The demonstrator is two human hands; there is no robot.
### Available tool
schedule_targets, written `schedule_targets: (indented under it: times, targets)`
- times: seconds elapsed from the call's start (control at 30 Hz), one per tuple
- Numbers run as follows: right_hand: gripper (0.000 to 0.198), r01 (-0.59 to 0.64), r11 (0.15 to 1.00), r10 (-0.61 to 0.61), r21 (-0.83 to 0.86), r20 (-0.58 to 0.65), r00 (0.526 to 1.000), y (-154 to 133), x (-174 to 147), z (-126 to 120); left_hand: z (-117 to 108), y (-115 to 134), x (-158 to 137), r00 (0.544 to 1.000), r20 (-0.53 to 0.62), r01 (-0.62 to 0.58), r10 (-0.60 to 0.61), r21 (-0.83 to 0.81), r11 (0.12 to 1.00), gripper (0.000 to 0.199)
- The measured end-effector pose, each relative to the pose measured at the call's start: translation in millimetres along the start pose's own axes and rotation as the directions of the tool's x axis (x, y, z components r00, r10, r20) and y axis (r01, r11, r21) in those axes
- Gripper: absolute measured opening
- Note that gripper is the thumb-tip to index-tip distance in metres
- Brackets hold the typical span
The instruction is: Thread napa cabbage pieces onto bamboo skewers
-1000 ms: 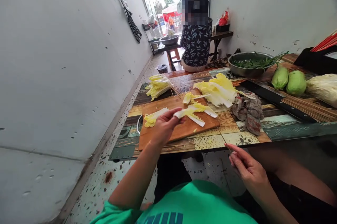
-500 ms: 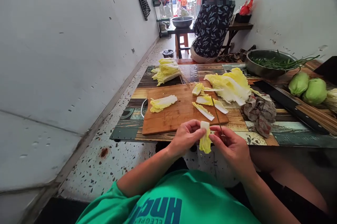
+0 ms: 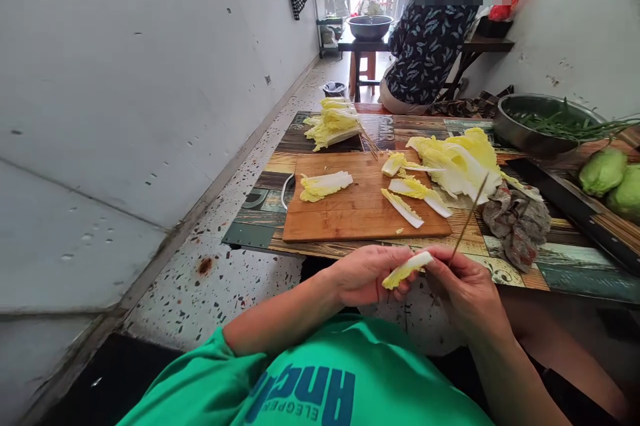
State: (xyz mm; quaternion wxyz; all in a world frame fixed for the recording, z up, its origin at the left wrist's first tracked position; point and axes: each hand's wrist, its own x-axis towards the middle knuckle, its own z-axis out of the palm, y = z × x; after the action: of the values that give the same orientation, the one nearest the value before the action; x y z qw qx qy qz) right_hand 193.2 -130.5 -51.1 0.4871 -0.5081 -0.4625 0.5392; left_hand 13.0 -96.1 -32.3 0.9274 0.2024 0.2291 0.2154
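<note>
A small strip of napa cabbage leaf [image 3: 406, 271] is pinched in my left hand [image 3: 367, 274], its white end reaching the fingers of my right hand [image 3: 465, 279]. Between those right fingers sits a thin wooden skewer [image 3: 469, 223], slanting up and to the right. Both hands are closed, held just in front of the table edge. Beyond them lies a wooden cutting board [image 3: 325, 221]. On it are a cut cabbage piece [image 3: 326, 185] at the left and several cabbage strips [image 3: 403, 207] at the right.
Skewered cabbage [image 3: 333, 125] is stacked at the far left of the table. Large cabbage leaves [image 3: 463, 163], a crumpled rag [image 3: 517, 223], a black-handled knife [image 3: 555, 196], green gourds [image 3: 603, 171] and a metal bowl of greens [image 3: 545, 123] occupy the right. A person [image 3: 430, 46] sits beyond.
The cabbage strip has turned from hanging upright to lying slantwise between my hands. My right hand has moved closer to it, and the skewer now leans right. The view has shifted slightly.
</note>
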Motion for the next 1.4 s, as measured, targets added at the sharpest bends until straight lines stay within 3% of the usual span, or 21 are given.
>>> schedule_targets:
  times: [0.13,0.3,0.43,0.53,0.67,1.0,1.17,1.4]
  targets:
    - [0.026,0.018,0.999,-0.017,-0.037,0.026,1.000,-2,-5,-7,-10,-10,-3,0.995,0.048,0.087,-0.082,-0.101,0.991,0.045]
    - [0.038,0.072,0.952,-0.088,-0.296,-0.042,0.995,-4,-26,-21,-14,-8,-6,0.978,-0.146,-0.175,0.150,-0.178,0.968,0.040]
    - [0.036,0.270,0.778,-0.276,-0.567,0.077,0.958,1,-49,-28,-11,2,-9,0.931,-0.276,-0.302,0.240,-0.209,0.930,0.027]
    - [0.047,0.393,0.627,-0.418,-0.673,0.134,0.898,1,-60,-26,-8,5,-11,0.920,-0.281,-0.334,0.273,-0.196,0.922,0.027]
    - [0.059,0.433,0.495,-0.473,-0.754,0.184,0.862,-7,-65,-21,-4,4,-13,0.930,-0.247,-0.321,0.272,-0.183,0.929,0.029]
    - [0.043,0.398,0.242,-0.505,-0.885,0.235,0.830,-5,-71,-30,3,7,-15,0.932,-0.284,-0.288,0.224,-0.208,0.935,0.013]
    - [0.042,0.381,0.206,-0.521,-0.901,0.229,0.822,-3,-75,-30,4,7,-14,0.941,-0.282,-0.257,0.186,-0.241,0.936,0.010]
    - [0.047,0.389,0.229,-0.492,-0.892,0.239,0.837,-2,-78,-36,5,6,-14,0.948,-0.253,-0.257,0.196,-0.240,0.936,0.013]
